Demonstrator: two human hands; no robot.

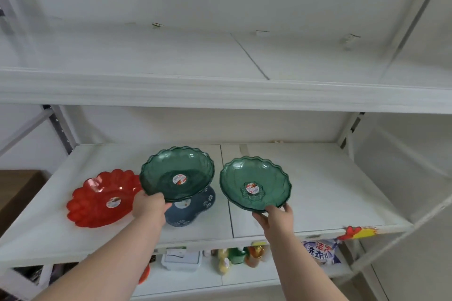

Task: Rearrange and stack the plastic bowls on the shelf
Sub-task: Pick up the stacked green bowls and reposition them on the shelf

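White shelf point(318, 190), red scalloped bowl point(102, 198), blue flowered bowl point(193, 210) resting on it

Two green bowls point(177, 173) point(254, 184); red bowl point(102, 199); blue dish point(193, 210), apparently white-flowered.

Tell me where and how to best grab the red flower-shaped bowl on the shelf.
Take the red bowl by its scalloped rim at the near edge, coming from the front of the shelf. It lies flat and shallow, so the thin rim is probably the only part fingers can pinch. Its right side is crowded by the left hand holding a green bowl.
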